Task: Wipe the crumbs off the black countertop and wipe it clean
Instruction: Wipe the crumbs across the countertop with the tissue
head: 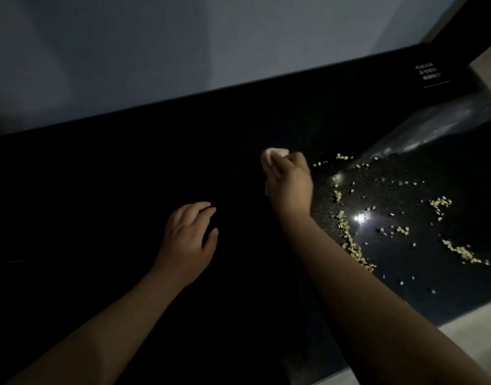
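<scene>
The right hand (pixel 290 184) has its fingers curled around a small, crumpled pale pink cloth (pixel 272 156), which sticks out at the hand's twelve o'clock and seems to press on the glossy black stone countertop (pixel 122 195). The left hand (pixel 189 237) lies at the right hand's eight o'clock with its fingers relaxed and spread, holding nothing, resting on or just above the dark surface.

The pale yellow flaky crumbs (pixel 353 247) all lie on the right hand's side, from its two o'clock round to its five o'clock. The densest of them form a narrow ridge just beside the right wrist and forearm. Its long axis runs from about eleven o'clock to five o'clock, nearly parallel to the forearm. Looser clusters sit farther out at three and four o'clock, near the counter's front edge.

A crinkled clear plastic bag (pixel 440 126) lies at the hand's two o'clock, beyond the crumbs.

The right hand is plainly the nearer one, and the cloth sits left of the ridge, so the next sweep likely has to cross rightward.
</scene>
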Motion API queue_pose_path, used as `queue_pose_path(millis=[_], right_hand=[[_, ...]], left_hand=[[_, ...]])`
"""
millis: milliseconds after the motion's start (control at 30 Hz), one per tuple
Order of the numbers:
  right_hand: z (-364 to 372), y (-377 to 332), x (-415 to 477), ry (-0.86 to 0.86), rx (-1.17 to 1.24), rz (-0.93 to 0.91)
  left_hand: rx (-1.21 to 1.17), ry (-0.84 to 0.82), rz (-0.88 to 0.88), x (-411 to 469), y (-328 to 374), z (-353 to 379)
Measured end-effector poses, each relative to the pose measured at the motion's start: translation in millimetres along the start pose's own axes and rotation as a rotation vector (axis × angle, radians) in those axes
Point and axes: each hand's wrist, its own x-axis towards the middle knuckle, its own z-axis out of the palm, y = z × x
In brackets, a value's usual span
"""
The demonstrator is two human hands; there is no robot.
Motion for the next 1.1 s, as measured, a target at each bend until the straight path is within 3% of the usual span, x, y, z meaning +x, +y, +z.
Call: queue_pose_path(millis=[167, 333, 467, 567, 767, 900, 1100], right_hand=[[20, 16, 17, -0.074, -0.104, -0.058], [-20, 65, 16, 0.092, -0.034, 0.209], [-69, 94, -4, 0.123, -0.154, 0.213], [-87, 89, -11, 0.132, -0.081, 0.196], [-105, 54, 36, 0.0, 0.208, 0.009], [-114, 72, 98, -0.144, 0.09, -0.147], [-84, 114, 150, -0.369, -0.028, -0.22]], left_hand=[[0.057, 0.016, -0.033, 7, -1, 5], [0.105, 0.057, -0.035, 9, 2, 15], [0.116, 0.072, -0.023, 19, 16, 26], [0.125, 0.063, 0.02, 31, 31, 35], [0.129, 0.078, 0.076, 57, 56, 48], [0.132, 0.11, 0.084, 72, 67, 61], [0.217, 0.156, 0.004, 86, 75, 77]])
